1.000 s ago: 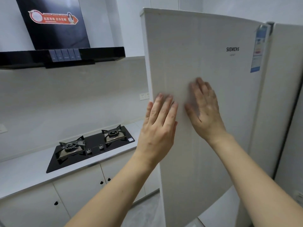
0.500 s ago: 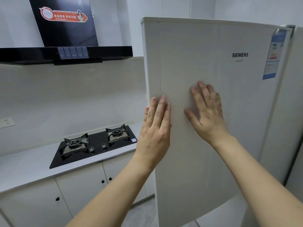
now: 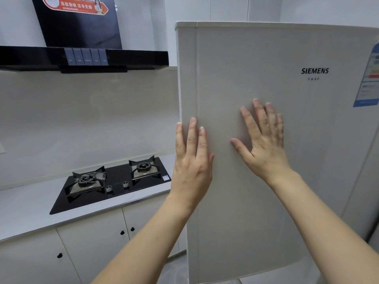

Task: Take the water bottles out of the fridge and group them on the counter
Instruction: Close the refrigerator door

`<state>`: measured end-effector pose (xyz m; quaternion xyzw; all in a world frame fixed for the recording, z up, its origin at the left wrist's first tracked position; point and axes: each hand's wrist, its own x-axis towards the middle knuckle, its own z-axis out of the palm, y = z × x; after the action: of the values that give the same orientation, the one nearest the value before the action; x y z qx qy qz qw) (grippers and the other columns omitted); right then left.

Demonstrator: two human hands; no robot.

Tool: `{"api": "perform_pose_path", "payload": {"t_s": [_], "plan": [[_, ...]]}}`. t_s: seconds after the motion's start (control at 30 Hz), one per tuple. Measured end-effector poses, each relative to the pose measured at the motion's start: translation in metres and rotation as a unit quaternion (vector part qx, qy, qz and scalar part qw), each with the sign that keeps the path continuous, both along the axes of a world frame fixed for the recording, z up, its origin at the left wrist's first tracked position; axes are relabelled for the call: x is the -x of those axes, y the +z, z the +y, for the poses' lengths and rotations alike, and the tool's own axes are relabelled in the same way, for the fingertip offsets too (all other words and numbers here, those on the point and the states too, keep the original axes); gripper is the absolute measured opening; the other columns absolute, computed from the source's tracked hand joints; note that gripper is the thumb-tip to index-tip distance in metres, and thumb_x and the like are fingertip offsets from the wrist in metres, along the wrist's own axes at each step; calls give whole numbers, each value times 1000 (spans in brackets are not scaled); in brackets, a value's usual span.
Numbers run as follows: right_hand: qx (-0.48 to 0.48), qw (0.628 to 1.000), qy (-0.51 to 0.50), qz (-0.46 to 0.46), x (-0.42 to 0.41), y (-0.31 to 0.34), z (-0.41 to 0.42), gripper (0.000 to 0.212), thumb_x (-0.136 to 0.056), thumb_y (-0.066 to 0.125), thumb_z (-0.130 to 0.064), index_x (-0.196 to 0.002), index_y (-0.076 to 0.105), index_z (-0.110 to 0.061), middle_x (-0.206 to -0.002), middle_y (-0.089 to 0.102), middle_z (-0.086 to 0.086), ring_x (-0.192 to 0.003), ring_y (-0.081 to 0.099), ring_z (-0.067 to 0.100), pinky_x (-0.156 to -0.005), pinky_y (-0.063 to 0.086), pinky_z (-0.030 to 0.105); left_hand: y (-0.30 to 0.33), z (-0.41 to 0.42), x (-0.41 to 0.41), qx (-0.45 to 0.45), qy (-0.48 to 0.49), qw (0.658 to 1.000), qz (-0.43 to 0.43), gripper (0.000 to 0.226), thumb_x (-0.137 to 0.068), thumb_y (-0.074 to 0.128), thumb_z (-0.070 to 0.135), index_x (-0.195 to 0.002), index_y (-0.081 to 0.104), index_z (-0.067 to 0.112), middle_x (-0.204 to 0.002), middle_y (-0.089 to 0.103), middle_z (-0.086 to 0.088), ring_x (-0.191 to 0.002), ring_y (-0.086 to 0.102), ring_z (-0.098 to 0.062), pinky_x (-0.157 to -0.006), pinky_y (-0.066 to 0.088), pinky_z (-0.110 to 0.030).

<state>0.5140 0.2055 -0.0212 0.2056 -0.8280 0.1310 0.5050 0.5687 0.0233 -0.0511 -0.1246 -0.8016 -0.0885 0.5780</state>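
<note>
On the fridge door: both hands lie flat; the fridge door [image 3: 266, 181] stands swung out from the cabinet, its front face turned to the camera
Left hand: the left hand [image 3: 191, 160] rests at the door's free vertical edge, fingers straight and together, touching the surface and gripping nothing
Right hand: the right hand [image 3: 264, 144] lies further in toward the hinge side, fingers spread, palm against the panel, holding nothing
Key relation: the door's long axis runs upright; its free edge is under the left hand, so that hand is the nearer one for swinging the door either way; the hinge side lies to the right of the right hand
Water bottles: none in view; whether they sit behind the door or elsewhere cannot be told
Counter: the counter [image 3: 30, 206] runs left of the door and lower, well apart from both hands
Hob: a black glass hob [image 3: 114, 181] with two metal burners is set into the counter, left of the door
Door material: smooth pale beige panel with a faint matt sheen, rigid and flat, with a brand name and a paper label [image 3: 369, 78] toward its hinge side
Judgement: flat palms give only push, not pull; opening wider would likely call for fingers hooked round the free edge
</note>
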Motion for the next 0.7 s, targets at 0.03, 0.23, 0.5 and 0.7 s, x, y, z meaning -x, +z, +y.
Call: {"api": "perform_pose_path", "payload": {"t_s": [0.03,0.23,0.5,0.7], "plan": [[-2,1000,-5,3,5,0,-2,72,-91,41,-56,-153,21,-27,-162,9,3,-149,-1,26,-120,-3,49,0,-2,7,-3,-4,1000,1,55,-97,56,18,-142,39,-7,-156,21,-24,-144,8,-48,-121,0,-35],[-6,999,-35,13,42,5,-13,72,-91,41,-56,-154,21,-26,-162,7,3,-149,-2,26,-119,-4,50,2,-17,56,-10,-22,1000,13,51,-95,60,15,-139,45,-7,-153,27,-24,-142,14,-51,-122,7,-41],[3,996,-84,20,90,7,-23,73,-91,41,-55,-154,20,-25,-163,6,3,-149,-3,25,-119,-6,52,6,-35,120,-27,-59,998,-2,57,-92,64,17,-140,43,-7,-153,28,-24,-142,19,-49,-117,20,-51],[0,992,-117,49,129,9,-34,73,-91,43,-54,-154,21,-23,-162,11,5,-149,3,29,-118,-1,56,10,-48,172,-49,-98,994,-8,57,-91,65,16,-139,44,-6,-153,27,-26,-142,22,-46,-116,23,-51]]}}
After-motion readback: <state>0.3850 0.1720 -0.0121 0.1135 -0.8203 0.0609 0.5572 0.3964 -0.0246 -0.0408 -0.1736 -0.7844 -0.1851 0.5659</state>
